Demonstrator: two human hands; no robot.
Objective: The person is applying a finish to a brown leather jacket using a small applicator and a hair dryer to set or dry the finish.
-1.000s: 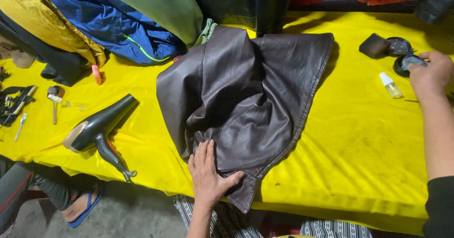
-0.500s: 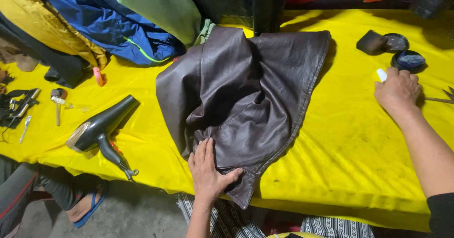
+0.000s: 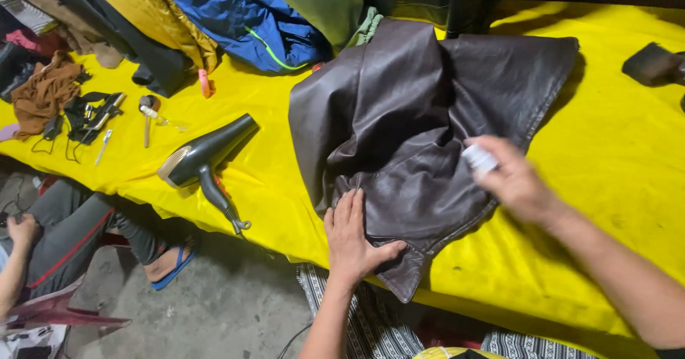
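Yellow table, clothes heaped at back. Our left hand lies flat, fingers spread, on the brown jacket mid-table. Right hand, blurred, is closed on a small white bottle, mostly hidden. Hairdryer left.

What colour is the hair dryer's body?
Black, with a pale tan rear end; hair dryer, head view.
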